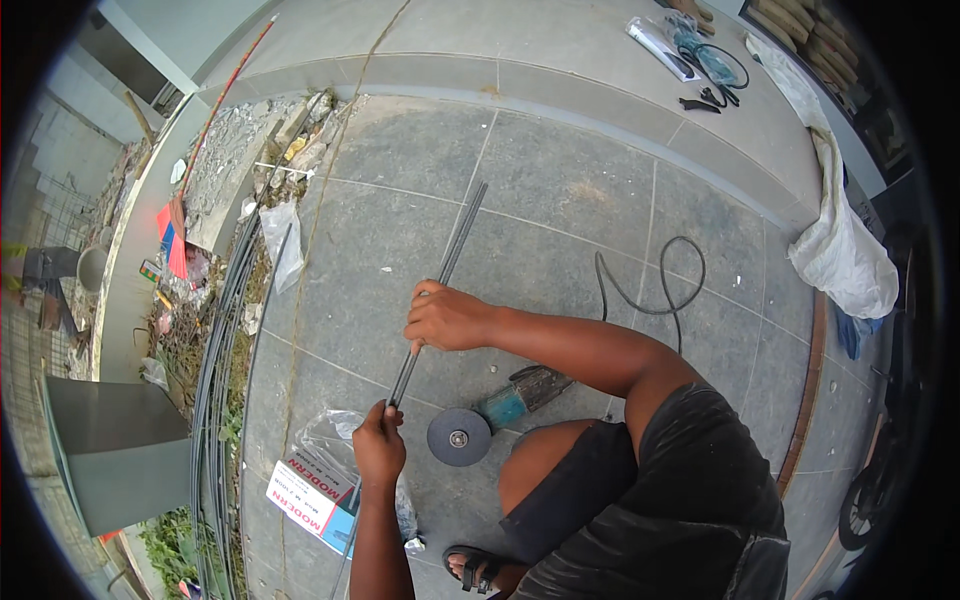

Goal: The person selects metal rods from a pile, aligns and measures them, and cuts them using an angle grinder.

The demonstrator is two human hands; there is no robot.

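A few thin dark metal rods (462, 238) lie together in a slanting line across the middle of the view. My right hand (445, 318) is closed around them from above, about halfway along. Lower down, my left hand (379, 445) grips the same rods, its thumb against them. Below the left hand a thin rod runs on past a printed cardboard box (298, 500). An angle grinder (503, 404) with a teal and dark body lies on the tiles beside my knee. Its round grey disc (459, 437) faces up, just right of my left hand and apart from it.
A long bundle of dark rods (212, 400) lies along the left edge of the grey tiled floor (560, 260). A black cord (665, 282) loops at the right. Clear plastic (283, 245), a green-grey bin (125, 455), a white sack (845, 260) and a raised step (560, 105) surround the floor.
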